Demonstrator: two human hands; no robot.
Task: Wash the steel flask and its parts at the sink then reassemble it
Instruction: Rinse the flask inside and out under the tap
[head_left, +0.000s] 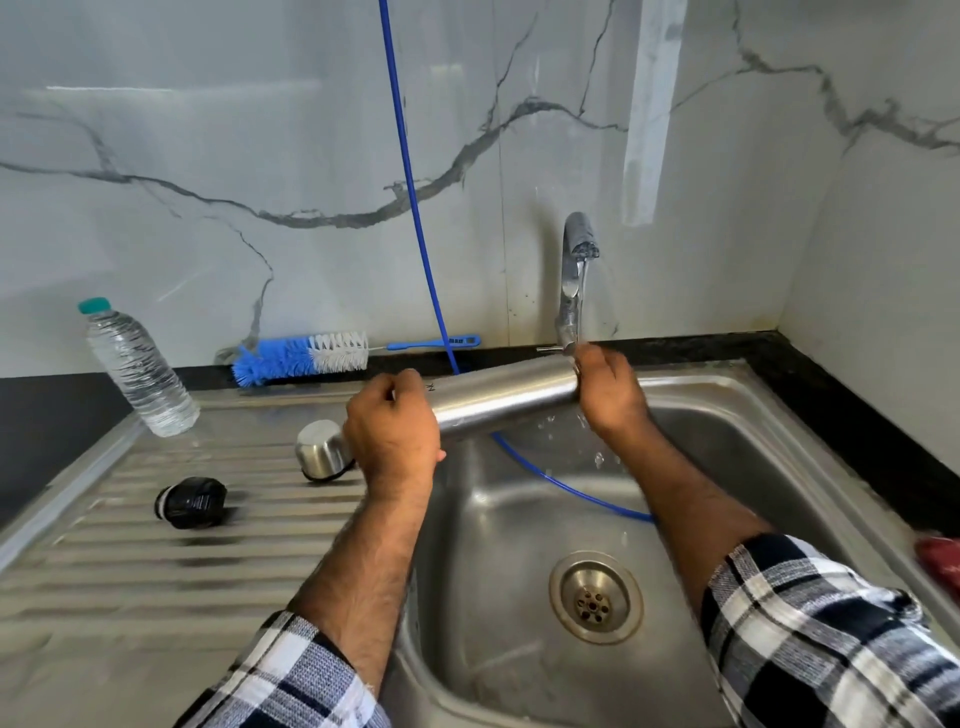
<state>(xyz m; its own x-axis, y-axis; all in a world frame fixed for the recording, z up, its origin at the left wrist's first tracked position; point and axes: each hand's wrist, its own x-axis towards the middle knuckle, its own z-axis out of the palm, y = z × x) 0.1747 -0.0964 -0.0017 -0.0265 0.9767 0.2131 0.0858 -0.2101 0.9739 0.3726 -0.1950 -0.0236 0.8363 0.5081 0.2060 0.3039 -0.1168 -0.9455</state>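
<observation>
Marble-veined wall panels back a steel sink (727, 395) with a ribbed draining board running off its left side; everything else sits by that basin. Far left of the sink a plastic water bottle (136, 371) stands tilted on the board's edge; nearer, a black stopper (191, 502) lies on the ribs, and nearer still a steel cup lid (323, 450) lies on its side, just beside the left hand (392, 434). Behind the board a blue-and-white bottle brush (301, 357) rests along the wall. That left hand is wrapped round one end of the steel flask (504, 400), which is held almost level across the basin's left rim; the right hand (613, 392) closes over the other end under the running tap (576, 275), though I cannot tell how firmly it holds. A blue hose (415, 208) drops down the wall into the basin. My guess is that the body is being rinsed, parts still apart; next likely calls for turning the flask under the stream, or fetching the brush.
</observation>
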